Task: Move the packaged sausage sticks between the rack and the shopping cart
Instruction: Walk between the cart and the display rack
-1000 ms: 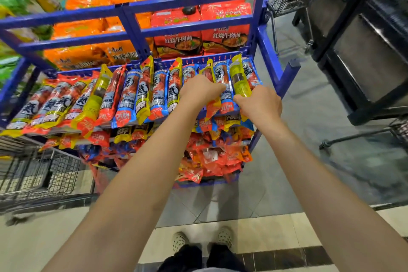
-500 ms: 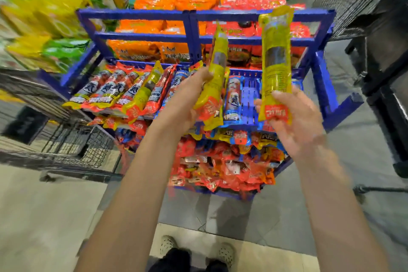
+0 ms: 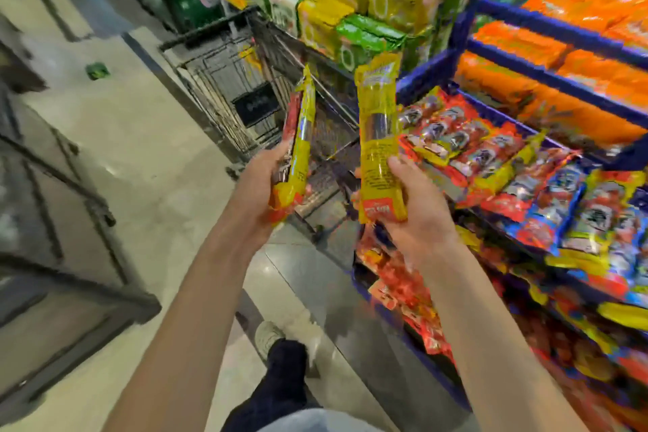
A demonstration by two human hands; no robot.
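The view and both arms have swung left since the earlier frames: the blue rack, then straight ahead, now sits off to the right, and the wire shopping cart lies ahead beyond the hands. The left hand grips the lower end of a yellow sausage stick, with what looks like a red pack pressed behind it; the right hand pinches the bottom of a second yellow stick, thumb across its front. Both stand upright at the cart's near side. To finish well, I judge the hands should reach on over the basket's middle, lower, and tip the packs flat before releasing, so nothing snags the wire rim. Against half a second ago, the held packs are well clear of the shelved sticks, which lie in their row on the rack
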